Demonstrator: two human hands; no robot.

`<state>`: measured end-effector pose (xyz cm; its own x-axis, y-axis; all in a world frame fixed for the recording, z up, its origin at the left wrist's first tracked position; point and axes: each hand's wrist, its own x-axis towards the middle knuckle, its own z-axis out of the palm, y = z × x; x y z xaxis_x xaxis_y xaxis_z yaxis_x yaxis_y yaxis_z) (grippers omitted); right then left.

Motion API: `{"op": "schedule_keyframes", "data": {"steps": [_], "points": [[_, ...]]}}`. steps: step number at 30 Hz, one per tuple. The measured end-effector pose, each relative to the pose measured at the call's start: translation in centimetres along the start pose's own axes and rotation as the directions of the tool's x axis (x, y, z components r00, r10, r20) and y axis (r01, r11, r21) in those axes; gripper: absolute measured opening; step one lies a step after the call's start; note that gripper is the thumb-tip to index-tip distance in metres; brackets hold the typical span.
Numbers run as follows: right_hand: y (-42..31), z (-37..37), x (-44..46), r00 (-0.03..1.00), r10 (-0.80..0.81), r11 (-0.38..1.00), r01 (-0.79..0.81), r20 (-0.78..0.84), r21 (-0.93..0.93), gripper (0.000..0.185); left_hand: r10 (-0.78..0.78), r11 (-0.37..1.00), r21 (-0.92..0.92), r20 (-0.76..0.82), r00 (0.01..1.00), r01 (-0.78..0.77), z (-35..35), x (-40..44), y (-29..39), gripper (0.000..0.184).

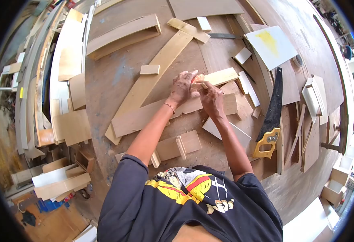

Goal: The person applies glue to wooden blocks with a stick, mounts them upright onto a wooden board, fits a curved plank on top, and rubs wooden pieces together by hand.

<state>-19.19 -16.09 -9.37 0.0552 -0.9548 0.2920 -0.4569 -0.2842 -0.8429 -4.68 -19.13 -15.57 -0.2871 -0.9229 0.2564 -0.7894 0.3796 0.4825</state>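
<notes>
Indoors, works over a broad brown wooden worktop (pixel 104 84), marked with pale blue smears and strewn with cut boards. Wears a black T-shirt (pixel 193 197) printed in yellow, red and white. Reaches both bare forearms across a wide light-brown wooden plank (pixel 188 106), crossing the lower part of a long tan wooden plank (pixel 146 88) at its left end. Faces, toward the far left, a long brown box-shaped wooden piece (pixel 124 36) and, toward the far right, a white rectangular panel (pixel 272 50) with a yellow stain. Has to the right, well apart from the fingers, a handsaw (pixel 271 111) with a black blade and a yellow handle. Has partly beneath the right forearm a white rectangular board (pixel 235 133). Holds the left hand (pixel 183 86) close beside the right hand (pixel 212 96), near the middle of the worktop. Bends the fingers of both; cannot tell the full closure or the exact hold of either. Has just beyond the right hand a pale rectangular wooden block (pixel 224 76), pointing away to the right. Shows between the hands a small orange-red patch (pixel 194 80), too hidden to identify.
</notes>
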Motion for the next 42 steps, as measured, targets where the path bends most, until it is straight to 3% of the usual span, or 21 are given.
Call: {"op": "schedule_keyframes", "data": {"steps": [1,3,6,7,8,9,11,13,15,17,19,27,31,35,42], "points": [[-0.4,-0.2,-0.1,0.999,-0.032,0.996,0.03,0.015,0.08,0.011,0.003,1.0,-0.004,0.01,1.0,-0.003,-0.1,0.3,-0.3,0.085],[-0.8,-0.5,-0.3,0.999,0.011,0.998,-0.014,0.053,0.064,0.011,0.194,0.972,-0.136,0.021,0.981,-0.19,-0.9,0.9,-0.6,0.058],[-2.4,-1.3,-0.2,0.986,0.111,0.967,-0.136,0.122,0.217,0.012,0.039,0.96,-0.28,0.052,0.998,-0.022,-4.6,0.5,1.8,0.052],[-3.4,-1.7,-0.3,0.999,-0.021,0.987,0.013,0.048,0.162,0.013,-0.044,0.93,-0.361,0.072,0.996,0.067,-5.1,0.1,1.7,0.051],[-4.3,-2.1,-0.4,0.988,-0.155,0.983,0.156,-0.018,0.096,0.014,0.069,0.955,-0.285,-0.07,0.995,-0.086,-5.6,-0.4,1.6,0.06],[-5.2,-2.4,-0.4,0.988,-0.15,0.984,0.151,-0.024,0.098,0.014,0.073,0.955,-0.283,-0.063,0.995,-0.088,-6.2,-0.8,1.8,0.06],[-6.7,-3.1,-0.3,0.969,-0.24,0.968,0.243,-0.06,0.055,0.017,0.113,0.935,-0.303,-0.239,0.964,-0.185,-7.8,-1.7,2.7,0.061],[-7.4,-3.4,-0.2,0.952,-0.293,0.951,0.3,-0.083,0.081,0.022,0.076,0.934,-0.326,-0.23,0.97,-0.15,-9.2,-2.8,3.9,0.058],[-8.1,-4.1,-0.5,0.93,-0.357,0.934,0.353,0.089,0.059,0.027,0.027,0.916,-0.386,-0.217,0.976,-0.111,-9.9,-4.0,4.2,0.056],[-8.5,-4.0,-0.8,0.916,-0.387,0.922,0.384,0.104,0.048,0.029,0.024,0.92,-0.376,-0.22,0.975,-0.108,-10.5,-4.6,4.5,0.056],[-8.9,-3.9,-1.2,0.9,-0.417,0.909,0.416,0.123,0.035,0.031,0.101,0.956,-0.245,-0.25,0.963,-0.164,-10.8,-5.0,4.6,0.057],[-10.5,-3.2,-3.1,0.871,-0.454,0.891,0.44,0.185,0.115,0.028,0.075,0.944,-0.263,-0.414,0.907,-0.198,-10.4,-6.4,5.2,0.061],[-11.5,-3.3,-3.6,0.879,-0.469,0.883,0.469,0.084,0.023,0.033,-0.006,0.911,-0.361,-0.497,0.868,-0.2,-10.8,-6.5,6.0,0.062],[-12.0,-2.9,-3.5,0.862,-0.506,0.861,0.507,0.042,-0.034,0.036,0.05,0.923,-0.312,-0.479,0.876,-0.223,-11.6,-6.6,6.6,0.055],[-12.0,-4.2,-2.9,0.809,-0.533,0.837,0.547,0.249,0.014,0.033,0.107,0.925,-0.28,-0.452,0.885,-0.255,-11.8,-7.5,5.8,0.056]]}}
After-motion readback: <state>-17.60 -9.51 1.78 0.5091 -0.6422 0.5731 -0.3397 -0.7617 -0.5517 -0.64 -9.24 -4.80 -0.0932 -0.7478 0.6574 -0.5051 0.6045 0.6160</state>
